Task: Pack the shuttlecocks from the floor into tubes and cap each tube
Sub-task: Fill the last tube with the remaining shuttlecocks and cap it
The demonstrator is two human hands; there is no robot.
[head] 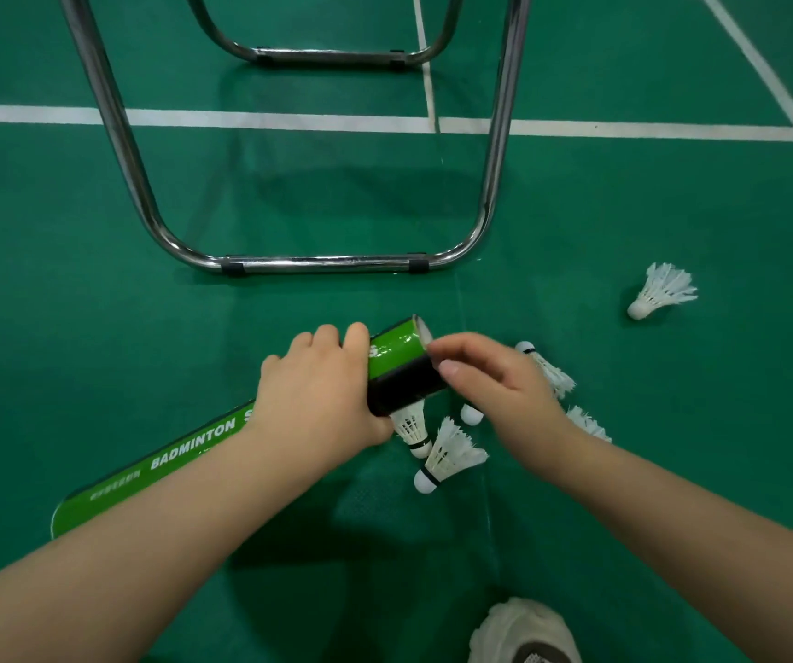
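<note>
A long green tube (394,354) printed "BADMINTON" lies slanted from lower left to upper right, its open mouth at the upper right. My left hand (318,399) grips it near the black band. My right hand (495,380) sits at the tube's mouth with fingers curled; whether it holds anything is hidden. Several white shuttlecocks lie on the floor under my hands, one (449,454) clearly seen, another (411,425) below the tube. A lone shuttlecock (662,291) lies farther right.
A chrome tubular chair frame (323,264) stands on the green court floor just beyond my hands, with a second frame behind. White court lines (289,119) cross the floor. A white shoe (526,631) shows at the bottom edge.
</note>
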